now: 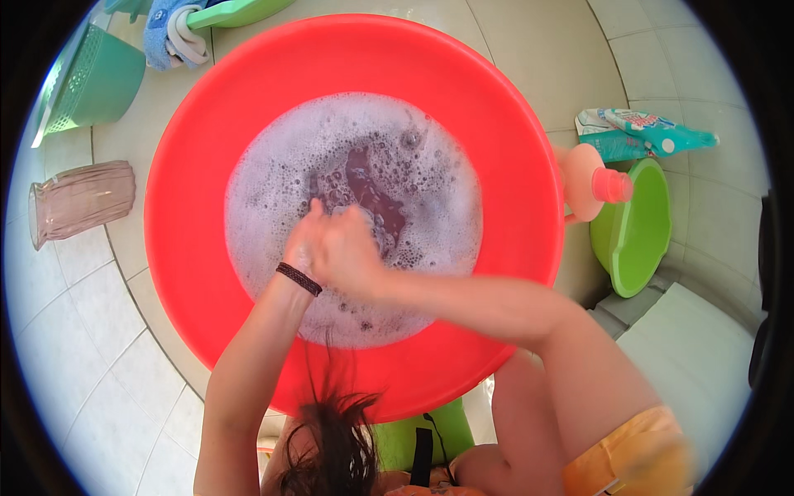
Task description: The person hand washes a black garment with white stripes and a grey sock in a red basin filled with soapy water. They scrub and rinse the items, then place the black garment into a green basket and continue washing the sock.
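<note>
A large round red plastic basin [198, 124] holds sudsy water [434, 204]. Above the foam near its middle, my left hand [304, 242], with a dark braided band [299, 279] on the wrist, is pressed against my right hand [350, 251]. The right hand is blurred and its fingers are curled. Whether anything lies between the hands is hidden. Just beyond them the foam parts over dark purplish water, where no submerged thing can be made out.
At the right stand a pink bottle [583, 180], a green plastic basin [645, 229] and a teal detergent pouch [626, 146]. A ribbed container [87, 201] lies at left, below a teal basket [102, 77]. Blue cloth [162, 37] hangs at upper left.
</note>
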Available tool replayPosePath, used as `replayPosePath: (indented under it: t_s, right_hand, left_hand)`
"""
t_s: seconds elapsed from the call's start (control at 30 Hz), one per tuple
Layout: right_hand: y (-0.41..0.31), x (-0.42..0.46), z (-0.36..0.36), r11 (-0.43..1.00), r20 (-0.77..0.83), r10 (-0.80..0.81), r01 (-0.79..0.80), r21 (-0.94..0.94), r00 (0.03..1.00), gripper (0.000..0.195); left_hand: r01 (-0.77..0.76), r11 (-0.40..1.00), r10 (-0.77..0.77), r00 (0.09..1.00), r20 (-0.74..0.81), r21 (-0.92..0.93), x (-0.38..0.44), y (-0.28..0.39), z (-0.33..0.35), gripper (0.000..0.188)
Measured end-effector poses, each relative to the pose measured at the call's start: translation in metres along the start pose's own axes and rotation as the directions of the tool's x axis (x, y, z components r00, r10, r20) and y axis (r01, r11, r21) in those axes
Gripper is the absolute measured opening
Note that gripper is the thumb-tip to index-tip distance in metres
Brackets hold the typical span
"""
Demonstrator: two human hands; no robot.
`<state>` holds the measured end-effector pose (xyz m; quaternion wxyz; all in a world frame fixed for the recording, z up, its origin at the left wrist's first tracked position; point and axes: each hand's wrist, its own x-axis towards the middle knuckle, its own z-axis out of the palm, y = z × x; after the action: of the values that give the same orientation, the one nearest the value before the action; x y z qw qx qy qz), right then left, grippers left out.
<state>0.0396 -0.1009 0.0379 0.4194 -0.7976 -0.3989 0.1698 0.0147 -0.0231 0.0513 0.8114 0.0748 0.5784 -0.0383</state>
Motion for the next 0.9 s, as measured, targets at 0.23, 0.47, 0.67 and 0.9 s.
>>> replayPosePath:
  t_s: [0.23,0.47,0.67,0.9]
  right_hand:
    - [0.017,0.01,-0.005,0.994,0.021,0.11,-0.109,-0.017,0.994,0.026]
    - [0.027,0.019,-0.004,0.975,0.07,0.218,-0.214,-0.059,0.973,0.024]
    - [0.023,0.014,-0.007,0.994,0.095,0.095,-0.089,-0.067,0.991,0.025]
    - [-0.007,-0.012,0.016,0.986,-0.055,-0.164,0.163,-0.023,0.985,0.017]
  left_hand:
    - [0.028,0.997,-0.035,0.994,0.106,0.07,0.023,-0.002,-0.03,0.04]
    - [0.163,0.986,-0.16,0.897,0.413,0.028,0.04,0.009,-0.052,0.042]
    - [-0.04,0.999,0.038,0.998,0.056,0.027,0.012,-0.001,-0.014,0.042]
    - [0.04,0.998,-0.057,0.866,0.497,0.044,0.055,0.011,-0.08,0.049]
